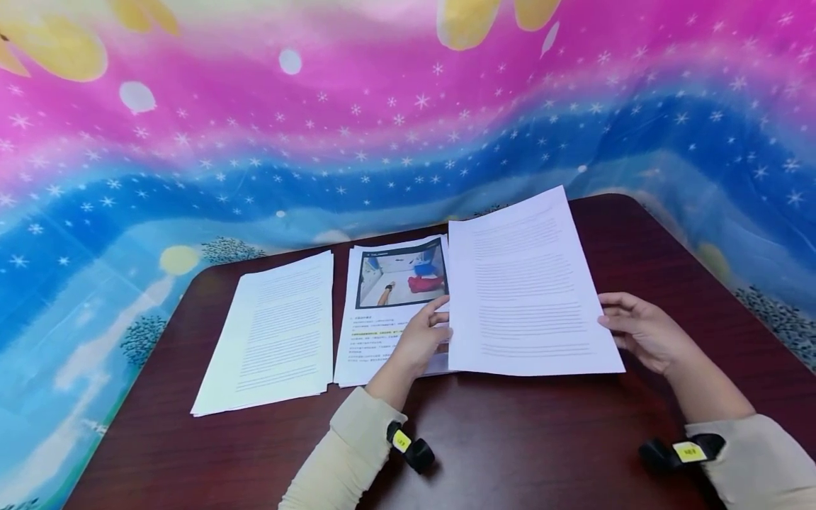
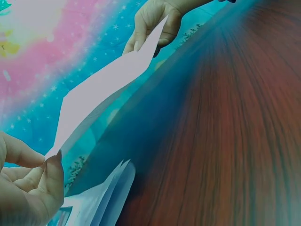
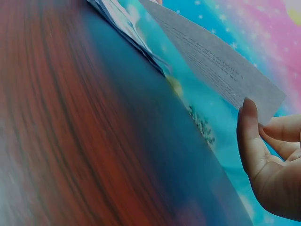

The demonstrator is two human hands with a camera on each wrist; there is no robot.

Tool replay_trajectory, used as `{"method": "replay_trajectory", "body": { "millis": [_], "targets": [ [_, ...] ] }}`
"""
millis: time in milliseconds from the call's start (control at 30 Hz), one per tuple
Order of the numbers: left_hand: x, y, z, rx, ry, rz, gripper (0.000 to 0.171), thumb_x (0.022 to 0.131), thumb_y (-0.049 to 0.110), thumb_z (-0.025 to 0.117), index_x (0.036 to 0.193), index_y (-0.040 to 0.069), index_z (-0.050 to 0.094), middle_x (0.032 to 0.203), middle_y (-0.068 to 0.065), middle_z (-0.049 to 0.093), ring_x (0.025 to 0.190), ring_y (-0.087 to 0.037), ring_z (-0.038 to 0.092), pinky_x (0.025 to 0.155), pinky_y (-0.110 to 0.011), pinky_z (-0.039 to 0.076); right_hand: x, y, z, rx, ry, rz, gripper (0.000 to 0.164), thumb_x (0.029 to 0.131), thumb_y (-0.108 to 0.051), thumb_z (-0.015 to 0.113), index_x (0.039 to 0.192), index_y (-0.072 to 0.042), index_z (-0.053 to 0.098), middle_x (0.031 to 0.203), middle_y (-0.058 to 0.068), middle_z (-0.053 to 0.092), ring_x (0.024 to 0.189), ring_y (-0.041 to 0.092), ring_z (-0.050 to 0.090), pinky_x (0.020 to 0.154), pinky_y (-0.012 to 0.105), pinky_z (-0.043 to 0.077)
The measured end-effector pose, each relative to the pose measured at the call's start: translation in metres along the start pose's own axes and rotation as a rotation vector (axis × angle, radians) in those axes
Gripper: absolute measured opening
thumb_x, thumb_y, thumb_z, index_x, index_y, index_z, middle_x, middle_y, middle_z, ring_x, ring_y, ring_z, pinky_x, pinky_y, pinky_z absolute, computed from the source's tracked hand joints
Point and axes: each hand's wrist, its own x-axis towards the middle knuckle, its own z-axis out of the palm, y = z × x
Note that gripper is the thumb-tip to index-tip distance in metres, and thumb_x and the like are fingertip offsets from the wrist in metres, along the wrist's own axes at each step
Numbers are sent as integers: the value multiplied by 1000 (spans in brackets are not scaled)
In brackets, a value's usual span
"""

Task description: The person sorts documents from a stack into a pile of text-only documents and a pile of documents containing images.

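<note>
Sheet [image 1: 529,283] lengthwise away, between both hands' fingers [image 1: 440,319].

Dark wood table [image 1: 542,439]; starry pink-blue backdrop cloth [image 1: 382,127] behind.

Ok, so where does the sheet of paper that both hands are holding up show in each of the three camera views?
Head: the held sheet is right of centre, above the table, between the left hand and the right hand.
Left wrist: it runs as a pale band from lower left to the top centre.
Right wrist: it slants across the upper right.
Shared landmark: the dark red-brown wooden table, seen in all three.
</note>
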Motion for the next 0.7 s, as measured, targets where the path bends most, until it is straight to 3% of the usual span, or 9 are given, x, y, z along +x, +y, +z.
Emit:
{"method": "replay_trajectory", "body": {
  "millis": [700],
  "targets": [
    [-35,4,-63,99,52,49,52,82,-9,42,131,7,33,108,-18,51,79,-18,57,67,-36,48,19,4,64,-97,-39,4,22,82,2,52,101,-9,49,85,1,58,74,13,58,59,30,49]
  ]
}}
